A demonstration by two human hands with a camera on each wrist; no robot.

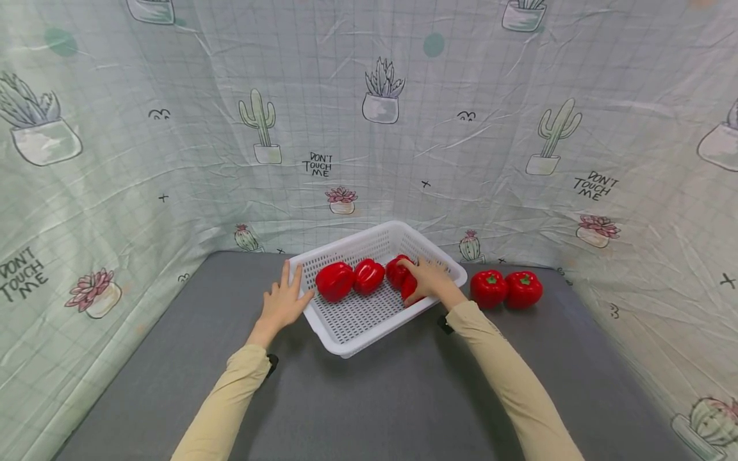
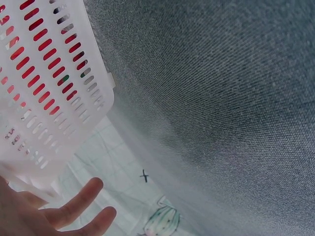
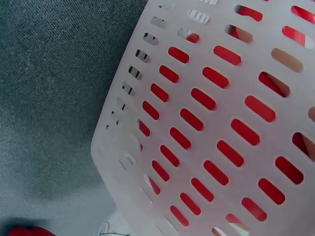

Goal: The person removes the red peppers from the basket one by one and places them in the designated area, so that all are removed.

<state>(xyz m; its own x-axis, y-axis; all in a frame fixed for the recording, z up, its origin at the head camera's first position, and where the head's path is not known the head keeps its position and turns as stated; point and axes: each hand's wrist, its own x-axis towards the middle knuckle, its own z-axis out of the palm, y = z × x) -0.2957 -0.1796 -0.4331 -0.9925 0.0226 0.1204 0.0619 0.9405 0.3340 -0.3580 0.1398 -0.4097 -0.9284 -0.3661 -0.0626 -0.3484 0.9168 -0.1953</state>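
A white perforated basket (image 1: 346, 342) stands at an angle on the grey table, with several red bell peppers inside. Two of them, a larger one (image 1: 334, 282) and a smaller one (image 1: 369, 276), lie in its left and middle part. My right hand (image 1: 429, 280) reaches over the near right rim, its fingers curled round a pepper (image 1: 409, 288) beside another (image 1: 396, 271). At the basket's left corner is my left hand (image 1: 282, 305), fingers spread, near the rim; in the left wrist view its fingers (image 2: 81, 196) extend below the basket wall (image 2: 98, 73). Through the basket wall (image 3: 118, 162) red shows in the right wrist view.
Two red peppers (image 1: 489, 289) (image 1: 523, 289) stand side by side on the table (image 1: 369, 410) just right of the basket. A patterned cloth (image 1: 426, 141) hangs behind the table and along both sides.
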